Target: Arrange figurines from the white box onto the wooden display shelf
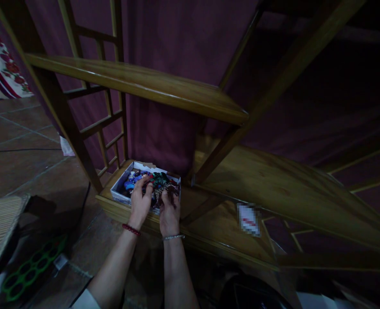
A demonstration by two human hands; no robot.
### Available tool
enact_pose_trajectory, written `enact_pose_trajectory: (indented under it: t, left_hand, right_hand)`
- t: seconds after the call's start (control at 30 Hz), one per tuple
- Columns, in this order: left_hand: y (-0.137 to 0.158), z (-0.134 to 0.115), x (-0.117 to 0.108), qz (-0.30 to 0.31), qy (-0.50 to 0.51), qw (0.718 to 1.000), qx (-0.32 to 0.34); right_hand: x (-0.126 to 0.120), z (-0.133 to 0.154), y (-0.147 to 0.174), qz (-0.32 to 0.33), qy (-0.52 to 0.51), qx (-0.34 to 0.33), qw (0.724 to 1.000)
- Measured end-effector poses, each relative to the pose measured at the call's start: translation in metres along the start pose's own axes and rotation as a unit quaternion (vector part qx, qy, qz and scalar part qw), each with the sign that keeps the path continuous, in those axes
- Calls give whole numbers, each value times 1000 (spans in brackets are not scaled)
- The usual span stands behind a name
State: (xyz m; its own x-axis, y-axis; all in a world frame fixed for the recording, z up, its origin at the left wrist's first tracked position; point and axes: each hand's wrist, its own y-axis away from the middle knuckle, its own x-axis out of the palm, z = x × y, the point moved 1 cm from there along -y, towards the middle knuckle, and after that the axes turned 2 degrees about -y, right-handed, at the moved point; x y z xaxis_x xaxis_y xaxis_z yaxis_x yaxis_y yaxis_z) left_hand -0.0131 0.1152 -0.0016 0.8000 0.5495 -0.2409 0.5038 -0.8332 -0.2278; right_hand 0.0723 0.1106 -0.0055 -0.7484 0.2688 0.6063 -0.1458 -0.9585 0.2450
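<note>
A shallow white cardboard box (120,198) sits on the low wooden shelf, filled with small trinkets. On its left side the trinkets are blue and purple figures (130,185); toward the right lies a bundle of dark green, red and brown patterned trinkets (160,180), too dim to name exactly. My left hand (141,201), with a red bead bracelet at the wrist, reaches over the front wall, its fingers curled on the left of this bundle. Curled around the bundle's front right is my right hand (170,212), wearing a pale bracelet. Both hands' fingertips are partly hidden among the trinkets.
A wooden shelf board (138,81) juts out above the box, with lattice bars (104,120) at left. Farther right on the lower shelf (209,214) lies a blurred white packet (248,219). A green rack with round holes (31,270) is on the floor.
</note>
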Motion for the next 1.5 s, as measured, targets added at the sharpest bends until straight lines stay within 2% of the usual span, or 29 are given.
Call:
enact_pose_trajectory:
  t: [0.13, 0.27, 0.43, 0.6, 0.77, 0.97, 1.1, 1.2, 1.37, 1.5]
  left_hand:
    - [-2, 8, 4, 45, 34, 995, -77]
    - [-2, 6, 5, 71, 77, 991, -87]
    - [-2, 2, 3, 57, 121, 988, -76]
    - [-5, 2, -1, 0, 113, 991, -69]
    - [-5, 2, -4, -25, 100, 994, -32]
    - [-4, 1, -9, -45, -14, 997, 63]
    - [1, -9, -11, -30, -87, 987, 133]
    - [6, -16, -10, -16, -107, 977, 182]
    - [11, -18, -6, -51, -132, 968, 208]
    - [23, -20, -10, -64, -141, 952, 263]
  right_hand:
    - [3, 3, 1, 5, -6, -1, 1000]
    - [4, 4, 2, 14, 8, -7, 1000]
    - [0, 1, 0, 30, 42, -27, 998]
    - [-7, -3, -4, 26, 128, -69, 989]
    - [-9, 2, -4, 31, 187, -111, 976]
    - [-10, 8, -3, -17, 276, -182, 944]
    - [-6, 12, 2, -10, 310, -220, 925]
    - [-2, 17, 7, 10, 311, -191, 931]
    - [-3, 28, 14, 39, 275, -135, 951]
    - [-7, 31, 19, 39, 267, -177, 947]
